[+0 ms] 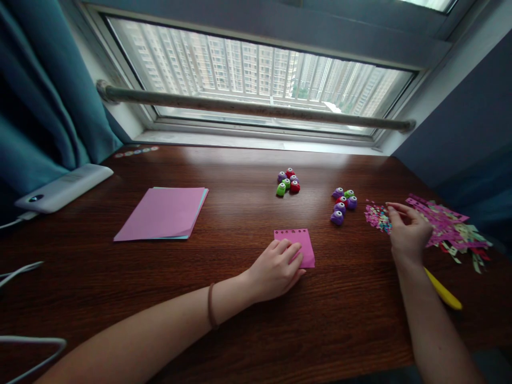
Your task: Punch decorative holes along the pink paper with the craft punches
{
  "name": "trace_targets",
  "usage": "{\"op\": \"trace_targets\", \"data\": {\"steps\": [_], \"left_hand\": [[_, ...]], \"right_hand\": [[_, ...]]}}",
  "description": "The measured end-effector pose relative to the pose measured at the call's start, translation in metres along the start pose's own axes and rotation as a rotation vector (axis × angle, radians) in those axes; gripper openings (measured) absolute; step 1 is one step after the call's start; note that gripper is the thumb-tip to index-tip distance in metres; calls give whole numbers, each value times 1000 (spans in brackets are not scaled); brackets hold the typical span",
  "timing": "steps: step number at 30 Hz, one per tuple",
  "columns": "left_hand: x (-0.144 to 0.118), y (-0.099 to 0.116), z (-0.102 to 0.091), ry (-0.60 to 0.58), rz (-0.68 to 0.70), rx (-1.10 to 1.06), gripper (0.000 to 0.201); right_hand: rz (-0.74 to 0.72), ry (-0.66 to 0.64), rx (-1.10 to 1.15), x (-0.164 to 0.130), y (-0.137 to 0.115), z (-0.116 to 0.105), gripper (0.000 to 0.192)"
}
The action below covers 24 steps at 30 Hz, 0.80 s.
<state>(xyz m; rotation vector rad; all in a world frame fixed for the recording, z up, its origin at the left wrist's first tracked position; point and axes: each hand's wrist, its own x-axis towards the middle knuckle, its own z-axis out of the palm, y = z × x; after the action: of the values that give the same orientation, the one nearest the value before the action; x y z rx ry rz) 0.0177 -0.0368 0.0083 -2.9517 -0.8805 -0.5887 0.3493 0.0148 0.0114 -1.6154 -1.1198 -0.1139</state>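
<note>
My left hand [278, 269] lies with its fingers resting on a small pink sheet of paper [307, 248], which has a row of punched holes along its far edge. My right hand [411, 232] is over at the right, thumb and forefinger pinched together beside a heap of tiny pink and coloured paper confetti [377, 217]. Whatever is in that pinch is too small to make out. Between the hands stands a cluster of small purple, red and green craft punches [338, 217] with white round tops. Another such cluster of craft punches [281, 189] stands beyond the pink sheet.
A stack of pink and pale blue paper [164, 213] lies left on the wooden table [224, 341]. Paper strips [448, 224] are heaped at the right, near a yellow tool [444, 290]. A white device [66, 186] and white cables [24, 271] are at the left.
</note>
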Motion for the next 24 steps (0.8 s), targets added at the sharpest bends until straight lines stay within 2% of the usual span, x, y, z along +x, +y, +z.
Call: {"op": "trace_targets", "data": {"steps": [3, 7, 9, 11, 16, 24], "left_hand": [[0, 0, 0, 4, 1, 2, 27], [0, -1, 0, 7, 1, -3, 27], [0, 0, 1, 13, 1, -1, 27], [0, 0, 1, 21, -2, 1, 27], [-1, -1, 2, 21, -2, -1, 28], [0, -1, 0, 6, -5, -7, 27]], "right_hand": [[-17, -152, 106, -17, -20, 7, 26], [-118, -522, 139, -45, -49, 16, 25], [-128, -669, 127, -55, -55, 20, 25], [-142, -734, 96, -59, -55, 23, 26], [-227, -638, -42, -54, -40, 25, 27], [-234, -468, -265, -47, -29, 23, 27]]}}
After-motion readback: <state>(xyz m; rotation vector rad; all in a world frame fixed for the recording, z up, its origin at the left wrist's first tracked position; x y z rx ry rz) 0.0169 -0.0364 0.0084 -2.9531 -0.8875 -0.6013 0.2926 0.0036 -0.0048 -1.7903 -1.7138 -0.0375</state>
